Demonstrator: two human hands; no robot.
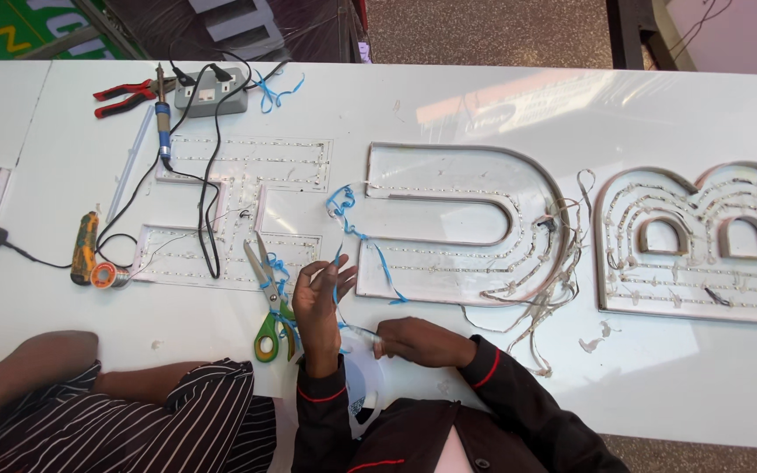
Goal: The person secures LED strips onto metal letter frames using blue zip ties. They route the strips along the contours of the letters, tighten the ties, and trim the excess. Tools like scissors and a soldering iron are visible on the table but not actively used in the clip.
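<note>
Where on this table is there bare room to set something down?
Bare white table lies right of the right hand, below the B-shaped letter; another strip runs above the D-shaped letter. Crowded: around the scissors, left hand, blue wire, soldering iron.

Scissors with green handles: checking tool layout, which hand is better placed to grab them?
Probably left. The left hand sits right beside the scissors, though it holds the blue wire; the right hand lies farther off, beyond the left.

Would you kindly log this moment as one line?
left hand: pinching blue wire | right hand: holding wire's lower end | scissors: beside left hand
</note>
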